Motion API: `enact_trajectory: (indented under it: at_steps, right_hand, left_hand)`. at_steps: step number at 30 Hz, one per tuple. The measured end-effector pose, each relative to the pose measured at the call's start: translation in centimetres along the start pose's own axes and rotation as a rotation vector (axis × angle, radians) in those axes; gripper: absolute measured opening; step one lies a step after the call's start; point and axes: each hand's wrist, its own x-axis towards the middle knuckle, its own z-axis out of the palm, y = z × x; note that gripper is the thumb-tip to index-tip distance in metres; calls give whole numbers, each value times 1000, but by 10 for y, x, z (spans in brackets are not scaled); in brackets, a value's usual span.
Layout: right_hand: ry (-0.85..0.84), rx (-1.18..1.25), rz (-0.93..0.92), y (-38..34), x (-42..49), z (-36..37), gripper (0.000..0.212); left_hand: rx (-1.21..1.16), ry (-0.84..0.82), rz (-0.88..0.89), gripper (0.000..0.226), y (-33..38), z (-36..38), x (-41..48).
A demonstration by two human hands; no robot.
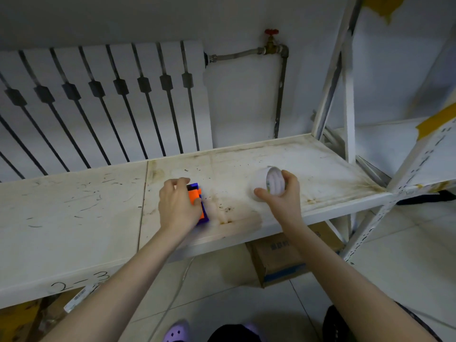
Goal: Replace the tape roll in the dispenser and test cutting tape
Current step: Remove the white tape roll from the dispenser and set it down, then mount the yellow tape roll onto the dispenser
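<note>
Two bare hands work at the stained white shelf board (pixel 74 218). Near its front edge, the left hand (pixel 177 206) curls over the orange-and-blue dispenser (pixel 195 196), hiding most of it. Further along the board, the right hand (pixel 286 198) clasps the white tape roll (pixel 273 181) between thumb and fingers; whether the roll touches the board is unclear. Behind the board stand a radiator (pixel 98 99) and a pipe (pixel 280 95) with a red valve (pixel 271 32). Beneath the board sits a cardboard box (pixel 278 262).
</note>
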Motion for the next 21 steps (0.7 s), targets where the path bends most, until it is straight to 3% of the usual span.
enact_trajectory:
  at_steps: [4, 8, 11, 14, 21]
  right_hand:
    - [187, -265, -39, 11, 37, -32, 85]
    - [320, -547, 14, 29, 74, -69, 82]
    - [325, -686, 88, 45, 95, -91, 83]
    - [214, -767, 130, 60, 110, -102, 76]
    - [169, -990, 135, 59, 114, -101, 74]
  left_hand:
    - [64, -35, 267, 43, 26, 5, -13]
    - [125, -63, 335, 40, 42, 12, -17]
    - [196, -36, 296, 41, 37, 11, -9]
    - [240, -44, 216, 47, 25, 7, -1]
    - [95, -85, -49, 58, 6, 6, 8]
